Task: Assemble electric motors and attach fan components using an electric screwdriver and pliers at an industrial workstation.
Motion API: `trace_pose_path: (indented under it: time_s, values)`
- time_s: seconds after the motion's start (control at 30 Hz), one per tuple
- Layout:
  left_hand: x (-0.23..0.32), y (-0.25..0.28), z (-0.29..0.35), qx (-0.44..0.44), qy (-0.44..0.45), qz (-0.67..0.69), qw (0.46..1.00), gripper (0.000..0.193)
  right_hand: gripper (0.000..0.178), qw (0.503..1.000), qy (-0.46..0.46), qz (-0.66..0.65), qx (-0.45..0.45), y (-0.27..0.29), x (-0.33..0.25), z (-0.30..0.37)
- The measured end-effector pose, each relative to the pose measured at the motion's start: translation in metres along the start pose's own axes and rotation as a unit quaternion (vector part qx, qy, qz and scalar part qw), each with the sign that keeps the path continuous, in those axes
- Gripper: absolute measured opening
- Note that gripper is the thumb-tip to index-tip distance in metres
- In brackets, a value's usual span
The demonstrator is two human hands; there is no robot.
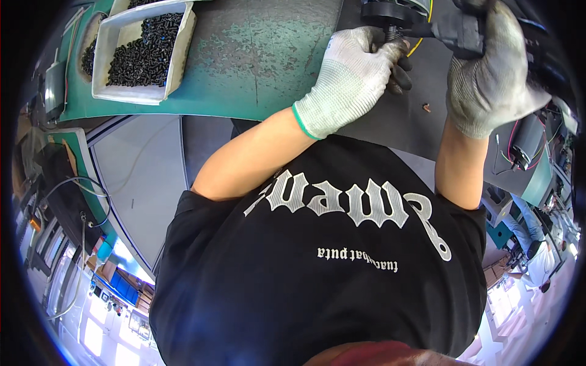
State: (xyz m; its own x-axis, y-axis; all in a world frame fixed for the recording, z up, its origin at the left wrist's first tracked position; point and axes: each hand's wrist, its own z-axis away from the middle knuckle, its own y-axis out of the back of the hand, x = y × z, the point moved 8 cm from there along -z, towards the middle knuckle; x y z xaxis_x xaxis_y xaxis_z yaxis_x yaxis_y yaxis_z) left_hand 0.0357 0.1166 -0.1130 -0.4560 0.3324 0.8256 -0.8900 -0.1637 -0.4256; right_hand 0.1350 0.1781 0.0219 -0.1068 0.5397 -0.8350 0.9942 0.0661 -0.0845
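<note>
Left fingers [383, 61] pinched on threaded shaft [391, 33]; right fingers [506, 38] wrapped around black tool [459, 34].

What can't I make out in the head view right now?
All in the head view:
- Black-and-silver unit: its far part, cut off by the top edge.
- Black tool: part of its grip, behind the right hand.
- Left hand: whatever it pinches, behind its fingers.
- Brown scrap: too small to identify.

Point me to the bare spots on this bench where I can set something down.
Widest: the worn green surface between the white bin of black parts and the left hand. Smaller: the dark surface between that hand and the right hand, around a small brown scrap. Crowded: upper right, where the right hand holds a black tool.
</note>
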Motion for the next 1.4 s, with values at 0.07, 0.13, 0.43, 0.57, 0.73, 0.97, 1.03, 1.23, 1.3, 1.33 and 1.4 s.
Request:
trace_pose_path:
  time_s: [0.07,0.13,0.43,0.57,0.73,0.97,1.03,1.23,1.3,1.33,1.4]
  values:
    - [0.004,0.0,0.002,-0.003,-0.008,-0.005,1.0,0.021,0.025,1.0,0.023,0.009,0.002,-0.009,-0.01,-0.001]
    - [-0.002,0.002,0.0,-0.023,-0.012,0.009,1.0,0.022,0.025,0.999,0.021,0.01,0.033,-0.008,-0.02,-0.005]
    - [-0.016,0.013,0.014,-0.061,0.074,0.19,0.977,0.019,0.026,0.96,0.143,0.143,0.192,0.141,-0.068,-0.018]
    - [0.01,0.016,0.027,-0.116,0.002,0.053,0.992,0.024,0.04,0.894,0.251,0.289,0.232,0.21,-0.055,-0.016]
    - [0.116,0.067,0.088,-0.031,-0.255,-0.46,0.85,0.02,0.063,0.621,0.278,0.732,-0.04,0.162,0.007,-0.052]
    - [0.276,0.319,0.099,0.408,-0.25,-0.714,0.512,0.019,0.056,0.477,0.128,0.846,-0.201,0.19,0.097,-0.053]
    - [0.278,0.358,0.083,0.369,-0.264,-0.745,0.489,0.021,0.055,0.496,0.116,0.831,-0.224,0.195,0.112,-0.047]
    - [0.267,0.426,0.029,0.379,-0.057,-0.763,0.521,0.031,0.051,0.773,0.01,0.6,-0.209,0.2,0.132,-0.024]
    - [0.267,0.432,0.021,0.374,-0.053,-0.756,0.535,0.032,0.052,0.771,0.004,0.603,-0.205,0.196,0.124,-0.022]
    - [0.269,0.436,0.018,0.372,-0.057,-0.755,0.537,0.032,0.052,0.769,0.004,0.607,-0.202,0.193,0.121,-0.022]
    - [0.27,0.449,0.007,0.355,-0.047,-0.775,0.52,0.033,0.052,0.768,0.039,0.591,-0.244,0.181,0.115,-0.019]
